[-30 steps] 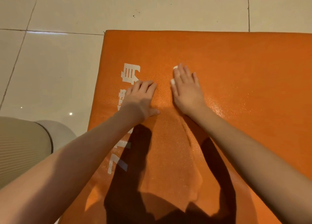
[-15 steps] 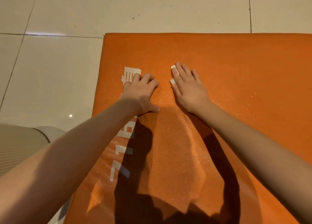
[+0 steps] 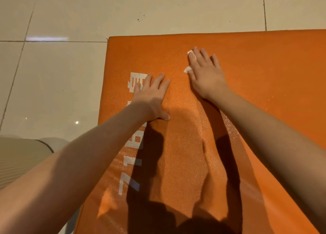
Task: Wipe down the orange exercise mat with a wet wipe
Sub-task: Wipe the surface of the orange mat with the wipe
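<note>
Both hands lie flat, fingers straight, on the orange exercise mat (image 3: 255,66): my left hand (image 3: 151,96) presses the white lettering (image 3: 134,142) near the mat's left edge, and my right hand (image 3: 205,75), up and right of it, pins the wet wipe (image 3: 187,69), white bits showing beside my forefinger. Bare orange runs from my right fingertips (image 3: 195,50) to the top edge and far to the right, with pale floor tiles (image 3: 61,75) beyond the top and left edges. Since half a second ago my right hand has slid the wipe nearer the top edge; my left has stayed.
</note>
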`<state>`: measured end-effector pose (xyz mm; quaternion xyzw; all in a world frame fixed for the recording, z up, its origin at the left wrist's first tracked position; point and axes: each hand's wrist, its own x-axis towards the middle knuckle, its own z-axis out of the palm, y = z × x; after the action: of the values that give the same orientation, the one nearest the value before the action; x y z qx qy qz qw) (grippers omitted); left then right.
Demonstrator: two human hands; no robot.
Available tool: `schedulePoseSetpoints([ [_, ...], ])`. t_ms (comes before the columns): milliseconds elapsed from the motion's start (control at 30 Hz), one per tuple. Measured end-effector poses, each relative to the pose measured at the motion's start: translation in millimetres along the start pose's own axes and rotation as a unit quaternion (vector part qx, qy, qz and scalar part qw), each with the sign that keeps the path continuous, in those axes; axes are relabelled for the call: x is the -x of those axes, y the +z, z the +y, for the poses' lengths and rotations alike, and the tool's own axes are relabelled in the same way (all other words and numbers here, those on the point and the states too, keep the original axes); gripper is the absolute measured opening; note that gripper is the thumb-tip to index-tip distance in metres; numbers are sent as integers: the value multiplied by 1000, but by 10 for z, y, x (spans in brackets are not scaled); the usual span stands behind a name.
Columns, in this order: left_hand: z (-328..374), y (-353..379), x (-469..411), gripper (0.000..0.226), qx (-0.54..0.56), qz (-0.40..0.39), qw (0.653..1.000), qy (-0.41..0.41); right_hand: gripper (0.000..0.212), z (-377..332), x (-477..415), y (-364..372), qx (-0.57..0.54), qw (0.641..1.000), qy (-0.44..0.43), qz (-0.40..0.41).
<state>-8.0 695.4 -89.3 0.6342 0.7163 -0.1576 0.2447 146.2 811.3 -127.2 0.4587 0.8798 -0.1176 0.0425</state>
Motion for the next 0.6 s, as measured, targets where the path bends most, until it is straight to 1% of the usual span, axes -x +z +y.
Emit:
schedulePoseSetpoints([
  [67,-4,-3,3,122,-2,0,1000,0,57,-37,-102,-47,-14,999,49,-7],
  [100,-5,-2,2,122,-3,0,1000,-1,57,-113,-120,-46,-24,998,53,-11],
  [167,-6,1,-2,122,-11,-1,1000,-2,57,-212,-112,-5,-33,999,8,-18],
  [233,-3,3,-1,122,-18,-6,1000,-5,57,-155,-116,-8,-12,998,-51,-23],
  [267,-4,0,-4,122,-19,-9,1000,-6,57,-84,-165,-38,2,998,-57,-21],
  [300,-2,-4,-6,122,-20,-11,1000,-7,56,-14,-237,-68,9,999,-44,-16],
  [367,4,-12,-3,122,-23,-12,1000,-7,56,56,-374,-135,-1,1000,20,-19],
  [400,4,-11,-3,122,-25,-10,1000,-6,56,20,-413,-151,-13,999,48,-22],
  [433,4,-11,-4,122,-26,-8,1000,-6,57,-64,-425,-148,-24,998,55,-24],
  [467,5,-5,-5,122,-27,-6,1000,-6,57,-155,-417,-126,-30,998,40,-26],
  [567,1,13,-11,123,-29,-1,1000,-5,56,-205,-363,-52,-2,998,-57,-28],
  [600,0,15,-11,122,-28,-1,1000,-5,56,-130,-391,-70,6,998,-54,-24],
])
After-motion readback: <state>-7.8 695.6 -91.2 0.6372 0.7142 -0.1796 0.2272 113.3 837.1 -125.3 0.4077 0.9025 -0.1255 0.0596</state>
